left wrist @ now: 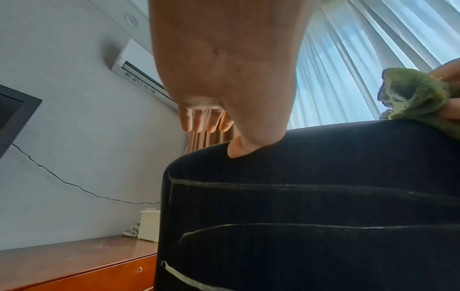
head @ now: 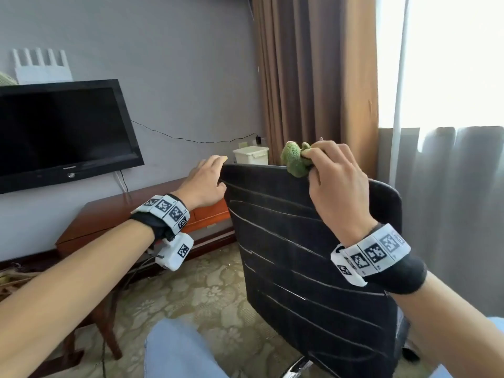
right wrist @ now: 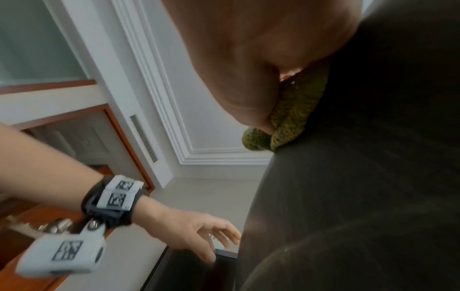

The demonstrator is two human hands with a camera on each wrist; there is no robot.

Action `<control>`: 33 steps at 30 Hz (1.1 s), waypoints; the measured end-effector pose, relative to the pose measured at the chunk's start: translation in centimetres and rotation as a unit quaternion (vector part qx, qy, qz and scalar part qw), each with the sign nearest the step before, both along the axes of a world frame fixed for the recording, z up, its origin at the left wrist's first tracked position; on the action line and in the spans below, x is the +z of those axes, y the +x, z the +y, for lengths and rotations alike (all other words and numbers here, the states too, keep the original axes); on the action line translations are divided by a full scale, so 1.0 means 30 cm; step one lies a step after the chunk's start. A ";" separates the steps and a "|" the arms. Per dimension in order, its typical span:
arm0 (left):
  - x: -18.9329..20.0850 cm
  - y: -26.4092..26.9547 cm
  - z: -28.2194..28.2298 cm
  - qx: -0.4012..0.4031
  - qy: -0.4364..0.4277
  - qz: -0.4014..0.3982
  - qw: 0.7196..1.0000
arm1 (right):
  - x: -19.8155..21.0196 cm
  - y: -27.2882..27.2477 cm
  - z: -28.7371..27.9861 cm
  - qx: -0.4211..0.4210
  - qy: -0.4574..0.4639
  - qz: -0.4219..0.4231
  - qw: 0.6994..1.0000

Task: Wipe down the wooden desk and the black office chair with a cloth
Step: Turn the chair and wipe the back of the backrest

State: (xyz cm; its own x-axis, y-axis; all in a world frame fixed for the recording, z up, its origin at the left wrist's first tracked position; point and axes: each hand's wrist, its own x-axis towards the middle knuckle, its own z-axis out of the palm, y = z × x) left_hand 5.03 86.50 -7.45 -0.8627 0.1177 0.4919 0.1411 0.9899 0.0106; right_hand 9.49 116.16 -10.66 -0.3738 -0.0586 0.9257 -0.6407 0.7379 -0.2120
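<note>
The black office chair [head: 300, 241] stands with the rear of its backrest toward me, light seams running across it. My right hand [head: 311, 163] grips a bunched green cloth [head: 293, 159] against the backrest's top edge; the right wrist view shows that cloth [right wrist: 293, 114] squeezed between palm and chair. My left hand [head: 221, 173] is at the top left corner, thumb [left wrist: 239, 147] resting on the rear face, fingers [left wrist: 206, 122] extended past the corner. The wooden desk [head: 122, 214] runs along the wall behind the chair.
A black TV [head: 62, 132] hangs on the wall over the desk, with a white router [head: 41, 66] above it. A white lidded box [head: 251, 155] sits at the desk's far end. Brown curtains [head: 313, 77] hang behind the chair. My knee [head: 180, 350] is over patterned carpet.
</note>
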 end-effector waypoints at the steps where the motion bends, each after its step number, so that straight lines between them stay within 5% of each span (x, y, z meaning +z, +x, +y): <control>1: -0.004 -0.005 0.007 0.001 0.004 0.002 1.000 | 0.001 0.004 0.028 -0.003 -0.015 -0.004 1.000; 7: -0.041 -0.001 0.018 -0.004 0.021 -0.016 1.000 | 0.003 0.058 0.113 -0.020 -0.036 0.013 0.999; 19: 0.001 0.124 0.070 -0.164 0.135 -0.018 0.977 | -0.049 0.066 -0.110 0.087 0.024 0.027 0.996; 24: -0.007 0.171 0.083 -0.184 0.244 -0.015 0.952 | -0.065 0.047 -0.119 0.066 0.018 0.035 0.997; 33: -0.090 0.184 0.183 -0.241 0.304 -0.125 0.913 | -0.160 0.051 -0.125 -0.095 0.038 0.092 0.990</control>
State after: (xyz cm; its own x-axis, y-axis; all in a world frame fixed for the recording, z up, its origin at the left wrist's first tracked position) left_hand 10.54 91.97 -10.15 -0.8769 0.2838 0.3879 0.4769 0.6140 0.6289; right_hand 11.02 112.41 -15.45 -0.2104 -0.0761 0.9746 -0.5112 0.8583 -0.0434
